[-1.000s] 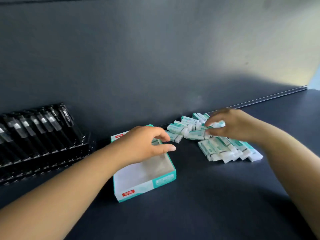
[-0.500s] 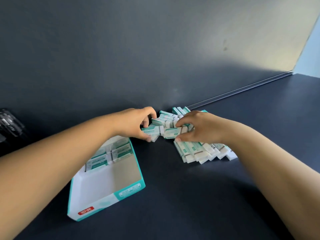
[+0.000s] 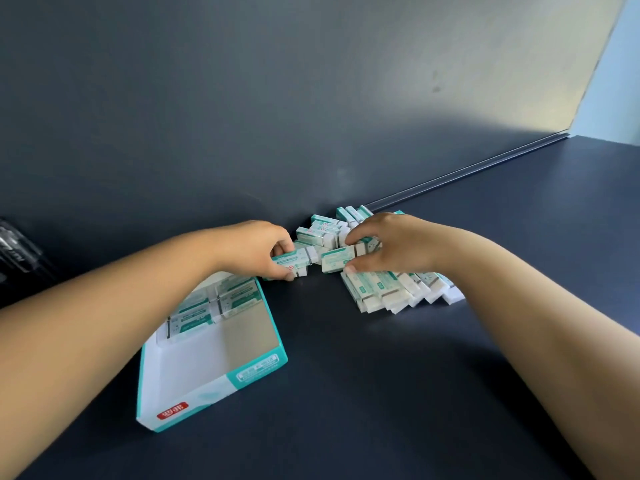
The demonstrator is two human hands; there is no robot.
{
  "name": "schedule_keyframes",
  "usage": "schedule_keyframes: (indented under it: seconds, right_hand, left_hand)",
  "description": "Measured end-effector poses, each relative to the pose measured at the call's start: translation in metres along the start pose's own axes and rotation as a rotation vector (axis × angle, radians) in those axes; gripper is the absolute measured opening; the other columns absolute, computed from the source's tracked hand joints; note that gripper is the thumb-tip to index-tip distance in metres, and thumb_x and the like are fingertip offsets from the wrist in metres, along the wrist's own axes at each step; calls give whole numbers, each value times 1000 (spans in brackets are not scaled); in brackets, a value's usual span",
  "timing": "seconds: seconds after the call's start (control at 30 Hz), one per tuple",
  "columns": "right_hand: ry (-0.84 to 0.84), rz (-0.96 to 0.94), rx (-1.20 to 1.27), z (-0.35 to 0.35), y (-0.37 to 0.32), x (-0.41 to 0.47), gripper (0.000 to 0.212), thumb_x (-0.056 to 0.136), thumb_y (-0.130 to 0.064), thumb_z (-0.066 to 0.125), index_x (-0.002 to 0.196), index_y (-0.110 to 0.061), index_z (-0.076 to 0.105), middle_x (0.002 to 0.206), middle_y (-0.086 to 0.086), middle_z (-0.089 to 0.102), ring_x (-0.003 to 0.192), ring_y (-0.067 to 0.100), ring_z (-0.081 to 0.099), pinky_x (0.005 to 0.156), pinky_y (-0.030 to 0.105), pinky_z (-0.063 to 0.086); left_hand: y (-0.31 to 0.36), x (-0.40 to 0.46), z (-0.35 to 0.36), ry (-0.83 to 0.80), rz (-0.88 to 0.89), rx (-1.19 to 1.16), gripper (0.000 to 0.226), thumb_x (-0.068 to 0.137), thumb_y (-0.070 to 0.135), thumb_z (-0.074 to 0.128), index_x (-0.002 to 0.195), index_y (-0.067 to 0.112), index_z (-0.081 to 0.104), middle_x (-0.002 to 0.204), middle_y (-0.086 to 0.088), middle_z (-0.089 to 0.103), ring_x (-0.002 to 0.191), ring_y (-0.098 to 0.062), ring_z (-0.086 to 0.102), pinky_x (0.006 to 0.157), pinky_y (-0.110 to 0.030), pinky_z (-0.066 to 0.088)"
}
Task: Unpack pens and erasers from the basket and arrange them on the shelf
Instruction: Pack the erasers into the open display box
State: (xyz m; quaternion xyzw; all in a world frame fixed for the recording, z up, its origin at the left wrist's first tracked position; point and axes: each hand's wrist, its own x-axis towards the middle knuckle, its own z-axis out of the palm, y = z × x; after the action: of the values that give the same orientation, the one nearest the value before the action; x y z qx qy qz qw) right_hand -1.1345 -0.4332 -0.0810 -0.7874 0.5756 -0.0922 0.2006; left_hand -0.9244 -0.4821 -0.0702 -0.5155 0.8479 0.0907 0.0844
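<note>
One eraser [image 3: 294,265], in a teal and white sleeve, is pinched between the thumb and curled fingers of the left hand [image 3: 258,249], just above the dark shelf [image 3: 381,393] and close to the far right corner of the cardboard box [image 3: 249,374]. A second eraser [image 3: 337,259] is gripped in the same way by the right hand [image 3: 388,245], thumb below and fingers curled over its top. The two held erasers are almost end to end, with a small gap between them.

Behind both hands a loose pile of erasers [image 3: 323,232] is seen against the dark back wall [image 3: 277,98]. Under the right hand and wrist, a row of erasers [image 3: 388,294] is laid side by side on the shelf, each one leaning on the next.

The box is open at the top, white inside with teal outer walls and a red label on its near wall. A few erasers [image 3: 207,304] are packed in its far end, partly hidden by the left forearm; the near part shows only the bare bottom.

At the left edge of the view a black and clear package [image 3: 17,251] is partly visible; what it contains cannot be told.
</note>
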Motion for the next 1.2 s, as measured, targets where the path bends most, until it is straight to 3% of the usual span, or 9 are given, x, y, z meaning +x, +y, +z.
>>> schedule_keyframes:
  seconds: [0.17,0.27,0.43,0.53,0.63,0.73,0.83,0.97,1.2]
  right_hand:
    - [3,4,8,-1,-1,-2,50,82,-49,58,126,-28,50,135,-3,44,123,17,40,102,30,33]
    - [63,-15,20,-2,-2,-4,47,82,-47,59,122,-24,55,132,-3,47,121,16,42,96,25,33]
    - [314,-176,243,-9,-28,-18,34,80,-38,64,105,-16,66,108,-4,62,104,12,53,92,23,37]
    - [221,-261,606,-5,-57,-34,24,80,-28,66,100,-14,68,100,0,70,98,13,63,93,31,47]
    - [139,-299,840,5,-82,-43,13,80,-24,64,93,-20,67,90,-3,70,86,5,64,88,25,50]
    - [166,-306,939,14,-108,-46,16,83,-19,63,90,-6,68,89,25,64,78,13,54,86,32,51]
    - [148,-319,966,23,-132,-48,27,84,-20,63,94,5,65,95,37,55,78,17,46,92,53,44]
    - [-7,-266,1158,38,-151,-47,9,84,-13,61,86,-9,69,82,7,66,77,9,62,73,18,54]
    - [-342,-53,1450,49,-168,-49,6,61,-14,67,59,-10,71,69,6,68,59,10,65,61,20,56]
  left_hand:
    - [9,-2,-6,-112,-24,138,24,82,44,62,90,23,55,96,5,57,86,-16,53,72,-28,41]
    - [8,-7,-11,-42,-13,44,26,81,42,64,93,20,61,97,4,62,93,-16,58,83,-32,46]
    - [25,-42,-23,238,50,-721,5,83,20,64,86,23,61,87,8,65,79,-6,59,80,-19,48]
    - [41,-71,-21,376,56,-1156,7,86,13,57,84,19,61,74,8,67,70,-6,63,74,-21,53]
    - [48,-99,-14,432,64,-1493,10,76,18,59,80,9,63,66,1,69,63,-9,65,66,-19,55]
    - [44,-123,-5,493,32,-1724,21,65,24,60,78,9,64,71,-4,68,64,-11,63,64,-18,53]
    - [37,-142,6,541,-65,-1761,20,62,34,59,74,18,65,72,5,66,70,-5,57,68,-19,46]
    - [32,-160,19,572,-216,-1731,18,61,43,59,59,25,62,63,14,60,69,-4,49,68,-24,34]
    - [22,-183,29,570,-282,-1711,30,57,45,64,68,20,50,64,8,59,59,-4,51,67,-23,37]
